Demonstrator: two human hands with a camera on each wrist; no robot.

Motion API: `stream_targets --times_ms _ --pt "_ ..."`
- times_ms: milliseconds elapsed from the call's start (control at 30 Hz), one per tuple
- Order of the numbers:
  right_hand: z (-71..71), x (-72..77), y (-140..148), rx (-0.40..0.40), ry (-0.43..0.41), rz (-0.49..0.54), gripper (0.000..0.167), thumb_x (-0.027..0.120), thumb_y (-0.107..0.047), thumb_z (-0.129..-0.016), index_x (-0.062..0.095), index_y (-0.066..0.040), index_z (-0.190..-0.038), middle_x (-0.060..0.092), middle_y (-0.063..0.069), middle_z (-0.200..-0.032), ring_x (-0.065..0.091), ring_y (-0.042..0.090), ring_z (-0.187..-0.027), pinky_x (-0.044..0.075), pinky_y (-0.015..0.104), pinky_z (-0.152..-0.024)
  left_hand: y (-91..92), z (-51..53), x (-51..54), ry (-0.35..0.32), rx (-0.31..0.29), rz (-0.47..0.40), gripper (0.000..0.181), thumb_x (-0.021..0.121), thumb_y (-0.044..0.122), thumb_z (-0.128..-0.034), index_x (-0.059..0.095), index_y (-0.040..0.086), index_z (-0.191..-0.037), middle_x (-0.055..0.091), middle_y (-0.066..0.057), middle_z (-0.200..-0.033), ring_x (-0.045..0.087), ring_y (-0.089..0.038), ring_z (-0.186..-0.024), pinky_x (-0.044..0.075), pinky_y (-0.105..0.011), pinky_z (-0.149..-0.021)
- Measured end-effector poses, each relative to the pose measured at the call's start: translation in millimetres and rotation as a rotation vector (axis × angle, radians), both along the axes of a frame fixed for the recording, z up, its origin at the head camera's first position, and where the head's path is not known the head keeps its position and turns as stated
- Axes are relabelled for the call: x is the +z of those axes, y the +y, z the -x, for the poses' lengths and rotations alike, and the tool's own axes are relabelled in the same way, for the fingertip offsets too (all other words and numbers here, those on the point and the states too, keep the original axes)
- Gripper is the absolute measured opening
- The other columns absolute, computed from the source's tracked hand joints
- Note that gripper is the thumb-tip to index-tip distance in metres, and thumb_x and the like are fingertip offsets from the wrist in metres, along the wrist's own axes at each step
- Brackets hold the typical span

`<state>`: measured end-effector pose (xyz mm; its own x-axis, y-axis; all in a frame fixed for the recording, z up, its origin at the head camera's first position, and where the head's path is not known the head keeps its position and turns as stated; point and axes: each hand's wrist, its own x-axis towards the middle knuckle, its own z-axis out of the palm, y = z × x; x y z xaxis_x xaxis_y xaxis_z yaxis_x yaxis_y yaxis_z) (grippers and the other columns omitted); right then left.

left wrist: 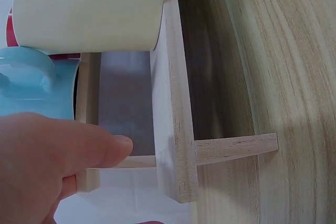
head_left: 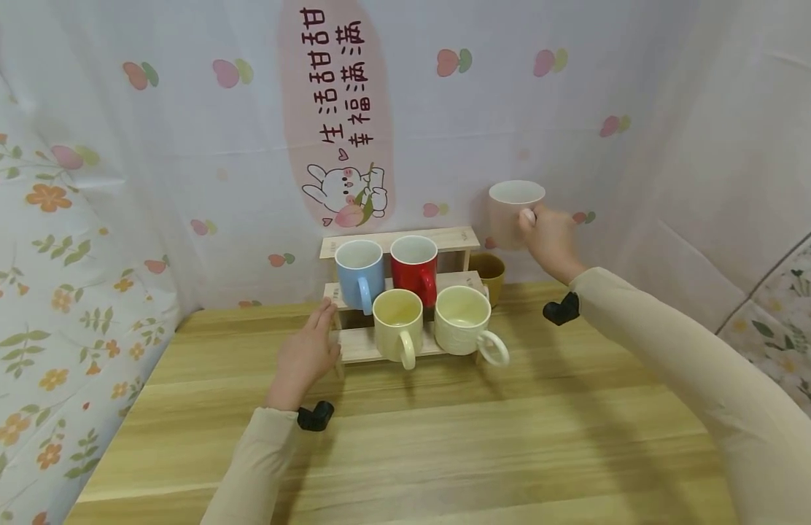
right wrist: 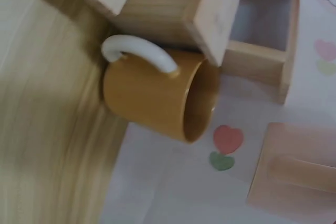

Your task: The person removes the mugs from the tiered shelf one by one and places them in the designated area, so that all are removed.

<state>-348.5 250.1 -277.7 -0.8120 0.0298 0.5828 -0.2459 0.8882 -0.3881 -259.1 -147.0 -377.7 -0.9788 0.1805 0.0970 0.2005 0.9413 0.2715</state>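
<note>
Tabletop [head_left: 445,452] nearest: showing wood grain. Just past that, left hand [head_left: 307,359]: resting at left end of wooden rack [head_left: 445,238], fingers looking fairly straight, thumb standing apart, not visibly wrapping anything; cannot tell how hard pressing. Front tier: carrying yellow mug [head_left: 392,335] and cream mug [head_left: 456,335], handles facing front. Tier behind: carrying blue mug [head_left: 353,277] and red mug [head_left: 405,275], both standing upright. Off rack's right end: ochre mug [right wrist: 147,93] with white handle, standing upright on tabletop, near the rack. Above and right of rack: right hand [head_left: 553,240], fingers clamping on handle of pale pink mug [head_left: 504,219], holding it in mid-air, rim up, well apart from shelves. Handling guess: probably glazed ceramic, so stiff, moderately heavy, slick on smooth walls, liable to chip if knocking against rack or other mugs. Best hold: handle, wrapping fingers fully, thumb on top, keeping it level; pinching bare wall probably risking a slip. Farthest: backdrop [head_left: 235,146], showing printed rabbit [head_left: 343,191] and lettering [head_left: 323,73].
</note>
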Motion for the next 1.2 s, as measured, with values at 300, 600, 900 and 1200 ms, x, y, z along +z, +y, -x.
stream_targets --times_ms 300,600,900,1200 --pt "-8.0 -28.6 18 -0.027 0.001 0.000 0.035 0.042 -0.019 -0.096 0.046 -0.003 -0.065 0.048 0.012 -0.057 0.044 0.026 -0.052 0.031 0.030 -0.047 1.1 -1.7 -0.9 0.010 0.010 -0.014 0.069 0.062 0.017 -0.0887 0.029 0.008 -0.149 0.024 -0.006 -0.158 0.037 -0.014 -0.044 0.034 -0.025 -0.042" --pt "-6.6 -49.8 33 -0.034 0.027 -0.069 0.034 0.042 -0.017 -0.095 0.043 -0.005 -0.063 0.045 0.010 -0.054 0.042 0.027 -0.050 0.029 0.032 -0.046 0.8 -1.2 -3.5 0.014 -0.008 -0.029 0.070 0.061 0.015 -0.0893 0.027 0.007 -0.150 0.022 -0.008 -0.158 0.037 -0.014 -0.044 0.034 -0.025 -0.041" --pt "0.4 -62.8 40 -0.097 -0.062 -0.017 0.035 0.040 -0.018 -0.096 0.043 -0.005 -0.063 0.046 0.012 -0.056 0.044 0.029 -0.054 0.031 0.033 -0.049 -0.2 1.0 -0.5 0.015 0.003 -0.026 0.070 0.061 0.017 -0.0895 0.027 0.009 -0.150 0.021 -0.005 -0.159 0.037 -0.014 -0.044 0.034 -0.026 -0.042" --pt "6.6 -83.0 39 -0.121 -0.087 0.012 0.036 0.040 -0.018 -0.096 0.046 -0.002 -0.064 0.050 0.015 -0.058 0.046 0.034 -0.057 0.038 0.042 -0.055 0.7 -0.3 1.3 -0.024 0.023 -0.027 0.070 0.059 0.017 -0.0899 0.024 0.012 -0.151 0.019 -0.003 -0.160 0.038 -0.014 -0.044 0.035 -0.026 -0.042"
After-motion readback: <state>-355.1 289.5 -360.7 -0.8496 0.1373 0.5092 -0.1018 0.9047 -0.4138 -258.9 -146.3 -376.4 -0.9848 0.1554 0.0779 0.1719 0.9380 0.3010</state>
